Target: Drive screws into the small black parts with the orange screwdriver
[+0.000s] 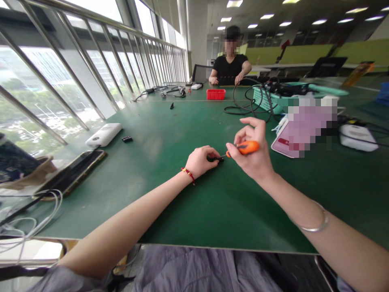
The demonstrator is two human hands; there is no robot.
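My left hand [200, 161] rests on the green table and pinches a small black part [220, 159] between thumb and fingers. Most of that part is hidden, so its kind is unclear. Above and to the right, my right hand [253, 152] is closed on a screwdriver [248, 147] with an orange and black handle. Its thin metal shaft points left, and the tip is at or very near the black part. Whether the tip touches it cannot be made out.
A white power bank [105, 134], a dark phone [73, 172] and a small black piece [127, 139] lie left. Beyond are a red box [216, 94], a teal basket [261, 99] with cables, and a seated person [231, 65]. A pink-screened device [306, 129] stands right.
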